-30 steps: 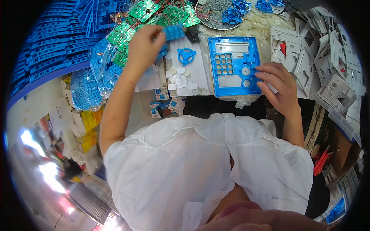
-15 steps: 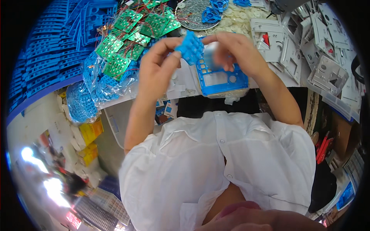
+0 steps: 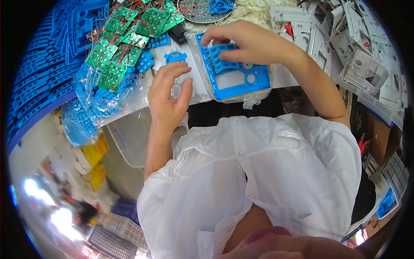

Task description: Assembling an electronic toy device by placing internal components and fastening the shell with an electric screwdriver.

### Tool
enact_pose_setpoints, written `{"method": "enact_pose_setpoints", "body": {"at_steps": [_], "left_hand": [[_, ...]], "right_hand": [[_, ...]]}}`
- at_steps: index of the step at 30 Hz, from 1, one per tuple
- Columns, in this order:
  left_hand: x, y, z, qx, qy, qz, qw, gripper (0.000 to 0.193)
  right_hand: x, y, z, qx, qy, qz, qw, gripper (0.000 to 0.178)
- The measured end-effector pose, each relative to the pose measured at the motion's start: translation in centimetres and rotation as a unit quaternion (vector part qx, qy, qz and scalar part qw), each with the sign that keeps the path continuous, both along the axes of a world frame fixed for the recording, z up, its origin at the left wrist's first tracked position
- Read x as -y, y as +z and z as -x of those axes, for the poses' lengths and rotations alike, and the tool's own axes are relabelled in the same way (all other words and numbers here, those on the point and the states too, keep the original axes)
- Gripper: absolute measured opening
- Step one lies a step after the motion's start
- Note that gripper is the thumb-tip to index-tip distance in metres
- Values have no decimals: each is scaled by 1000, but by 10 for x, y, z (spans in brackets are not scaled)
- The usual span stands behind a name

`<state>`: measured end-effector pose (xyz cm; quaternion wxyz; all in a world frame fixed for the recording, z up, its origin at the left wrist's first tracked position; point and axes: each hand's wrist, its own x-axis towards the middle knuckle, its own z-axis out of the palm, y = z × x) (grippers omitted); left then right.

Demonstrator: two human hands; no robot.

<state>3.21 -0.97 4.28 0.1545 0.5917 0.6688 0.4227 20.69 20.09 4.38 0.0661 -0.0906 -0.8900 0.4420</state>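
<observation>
Right hand (image 3: 253, 43) pinches the blue keypad (image 3: 221, 65) over the blue casing (image 3: 261, 77); keep it square. Left hand (image 3: 167, 97), empty, fingers parted, could steady the casing.

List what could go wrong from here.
The right hand holds the blue keypad over the blue housing; it could slip or land crooked there.
The left hand, close to the blue ring part, might knock it.
Loose red wires among the green circuit boards could snag or tangle.
</observation>
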Motion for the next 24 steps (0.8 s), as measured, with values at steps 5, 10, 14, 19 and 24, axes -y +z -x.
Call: {"method": "enact_pose_setpoints", "body": {"at_steps": [5, 10, 14, 19, 24], "left_hand": [[4, -12, -10, -2, -12, 0, 1000, 21], [1, -21, -19, -44, -44, -20, 998, 23], [-6, -30, -21, -83, -80, -30, 993, 25], [-11, -32, -18, -130, -113, -14, 985, 30], [-18, -32, -11, -172, -140, -23, 975, 30]], "right_hand": [[10, -15, 7, 13, 33, -9, 999, 34], [14, -16, 10, 32, 32, -68, 997, 33], [16, -15, 8, 43, 16, -101, 994, 35], [20, -8, -6, -32, -20, -242, 970, 39], [29, -2, -39, -69, -4, -245, 967, 57]]}}
